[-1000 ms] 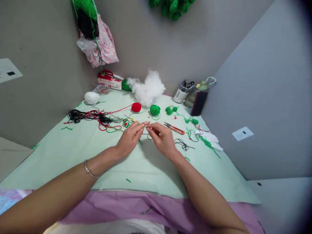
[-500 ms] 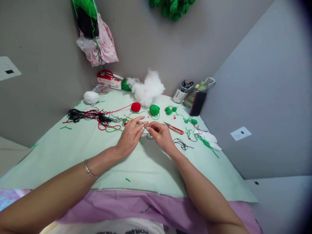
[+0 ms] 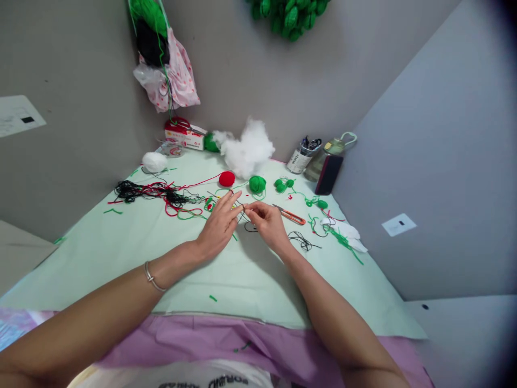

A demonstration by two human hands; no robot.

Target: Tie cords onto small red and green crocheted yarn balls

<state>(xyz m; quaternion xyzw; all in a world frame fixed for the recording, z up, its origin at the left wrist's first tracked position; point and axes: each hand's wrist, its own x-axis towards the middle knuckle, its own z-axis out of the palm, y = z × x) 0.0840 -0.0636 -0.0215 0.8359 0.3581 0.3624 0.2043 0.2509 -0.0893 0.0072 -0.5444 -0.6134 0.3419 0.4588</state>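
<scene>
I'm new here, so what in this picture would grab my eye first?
Most likely the white fluff heaped at the back of the table. Just in front sit a red ball and, to its right, a green ball. Nearer, the right fingers pinch a dark thread beside the left fingers.

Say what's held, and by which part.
Black yarn, pinched in the right hand beside the left hand, whose fingers it crosses; whether near an end can't be told.

Black thread [image 3: 239,202] at left hand [image 3: 217,225]
</scene>
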